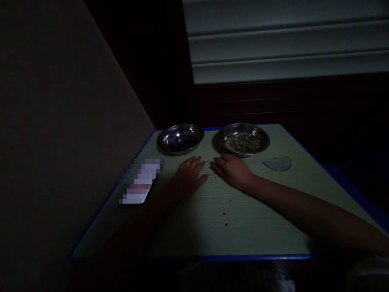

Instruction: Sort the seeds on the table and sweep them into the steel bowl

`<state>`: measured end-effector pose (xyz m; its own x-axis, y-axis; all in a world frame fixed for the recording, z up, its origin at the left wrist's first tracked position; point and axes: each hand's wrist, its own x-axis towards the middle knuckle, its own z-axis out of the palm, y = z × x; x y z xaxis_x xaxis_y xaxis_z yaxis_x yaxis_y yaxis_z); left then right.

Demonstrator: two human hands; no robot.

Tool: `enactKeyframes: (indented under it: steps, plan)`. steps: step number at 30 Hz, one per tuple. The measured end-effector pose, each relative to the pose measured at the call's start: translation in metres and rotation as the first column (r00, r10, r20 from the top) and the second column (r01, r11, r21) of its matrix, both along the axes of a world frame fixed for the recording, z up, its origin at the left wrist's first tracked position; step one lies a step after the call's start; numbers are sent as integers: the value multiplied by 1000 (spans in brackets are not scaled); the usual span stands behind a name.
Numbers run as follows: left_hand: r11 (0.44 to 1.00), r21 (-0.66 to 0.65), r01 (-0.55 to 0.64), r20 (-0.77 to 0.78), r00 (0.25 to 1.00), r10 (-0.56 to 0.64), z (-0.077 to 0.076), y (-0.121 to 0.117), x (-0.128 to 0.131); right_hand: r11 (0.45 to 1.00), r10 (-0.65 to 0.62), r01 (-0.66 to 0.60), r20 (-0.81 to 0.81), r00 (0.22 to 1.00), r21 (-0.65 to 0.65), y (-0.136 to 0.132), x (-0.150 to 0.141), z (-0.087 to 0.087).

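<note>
My left hand (189, 177) rests over the green table, palm down, with its fingers stretched out and the thumb apart. My right hand (233, 170) is low on the table in front of the filled bowl, its fingers loosely bent and pointing left, with nothing visible in them. Between the two hands lie several small dark beans or seeds (215, 177), close to my right fingertips. Behind my right hand, a metal bowl (265, 144) holds a mix of green and whitish grains (244, 142). Another metal bowl (162, 142), with a dark bottom, stands beyond my left hand.
A phone (142, 182) with a blurred screen lies left of my left hand. At the right is a clear half-round protractor (278, 163). A few loose beans (224, 213) dot the near tabletop. The table has a blue edge (231, 258); a wall (60, 121) runs along the left.
</note>
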<state>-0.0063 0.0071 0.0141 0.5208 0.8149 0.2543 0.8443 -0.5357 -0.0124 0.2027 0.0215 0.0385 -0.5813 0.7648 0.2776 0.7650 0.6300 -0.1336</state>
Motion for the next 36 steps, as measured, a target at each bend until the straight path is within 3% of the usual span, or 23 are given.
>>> enactKeyframes:
  steps: [12, 17, 23, 36]
  plan:
    - [1000, -3, -3, -19, 1000, 3, 5, -2, 1, 987, 138, -151, -203, 969, -47, 0, 3, 0]
    - [1000, -14, 3, -30, 1000, -4, 5, -2, 0, 987, 120, -145, -286, 951, -71, 2, 2, 0]
    - [1000, -4, -4, -24, 1000, 4, 5, -2, 1, 991, 70, -99, -279, 958, -91, 3, 2, 4]
    - [1000, -16, 3, -34, 999, -3, 8, -3, 2, 983, 111, -151, -317, 942, -103, 4, 0, 2]
